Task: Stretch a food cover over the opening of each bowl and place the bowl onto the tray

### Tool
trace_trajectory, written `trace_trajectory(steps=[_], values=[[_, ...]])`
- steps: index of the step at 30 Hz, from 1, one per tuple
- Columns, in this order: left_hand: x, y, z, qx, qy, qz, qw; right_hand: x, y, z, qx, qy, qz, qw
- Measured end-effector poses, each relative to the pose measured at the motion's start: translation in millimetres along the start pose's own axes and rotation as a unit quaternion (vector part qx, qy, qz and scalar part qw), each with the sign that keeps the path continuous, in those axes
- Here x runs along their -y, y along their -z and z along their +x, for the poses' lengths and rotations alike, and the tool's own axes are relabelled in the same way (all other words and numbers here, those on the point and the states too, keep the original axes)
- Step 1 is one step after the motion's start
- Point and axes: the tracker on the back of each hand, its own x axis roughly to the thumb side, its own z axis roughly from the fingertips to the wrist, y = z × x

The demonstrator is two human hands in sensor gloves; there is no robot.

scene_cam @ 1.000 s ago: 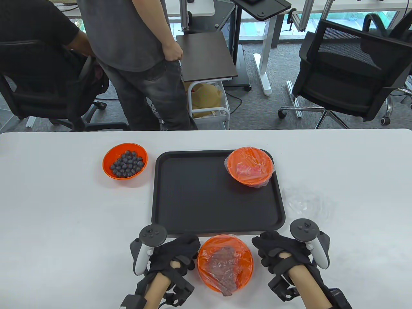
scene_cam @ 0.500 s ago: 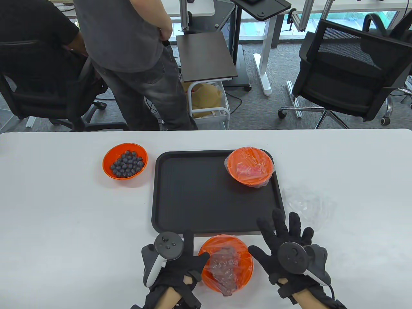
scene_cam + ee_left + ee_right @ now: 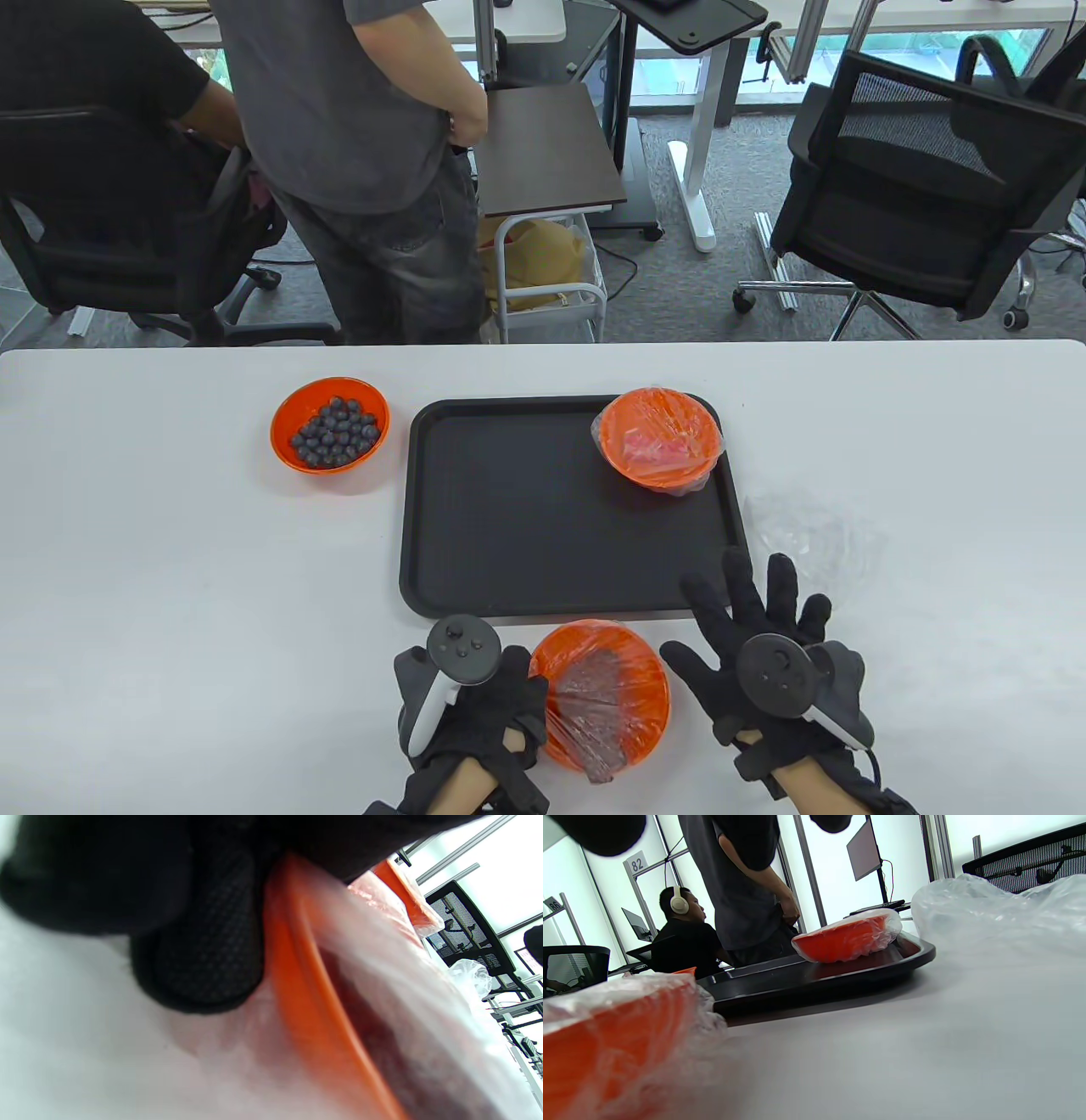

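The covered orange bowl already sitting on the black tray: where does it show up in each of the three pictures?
Table view: covered bowl in the tray's far right corner.
Left wrist view: only an orange sliver at upper right, behind the near bowl.
Right wrist view: centre, on the tray.
Shared landmark: the loose clear cover on the table.

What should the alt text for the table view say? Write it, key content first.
Two gloved hands flank a plastic-covered orange bowl at the near edge of a white table: the left hand grips its rim, the right hand is spread flat. Behind sits a black tray holding another covered bowl, with an uncovered bowl of blueberries to its left.
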Motion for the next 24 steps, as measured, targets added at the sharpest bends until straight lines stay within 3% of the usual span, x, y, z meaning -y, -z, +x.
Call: trace_trajectory(steps=[7, 14, 18, 24], values=[[-48.2, 15.0, 12.4, -0.001, -0.036, 0.030, 0.999, 6.1, -0.4, -4.8, -0.012, 0.022, -0.015, 1.000], [-107.8, 65.1, 29.3, -0.044, -0.072, 0.105, 0.991, 5.4, 0.2, -4.9, -0.015, 0.029, -0.014, 0.999], [-127.7, 98.8, 17.8, -0.094, -0.098, 0.131, 0.982, 5.9, -1.9, -2.5, -0.012, 0.028, -0.013, 0.999], [-140.3, 138.6, -3.8, -0.134, -0.111, 0.162, 0.971, 6.3, -2.2, -0.6, -0.009, 0.025, -0.015, 1.000]])
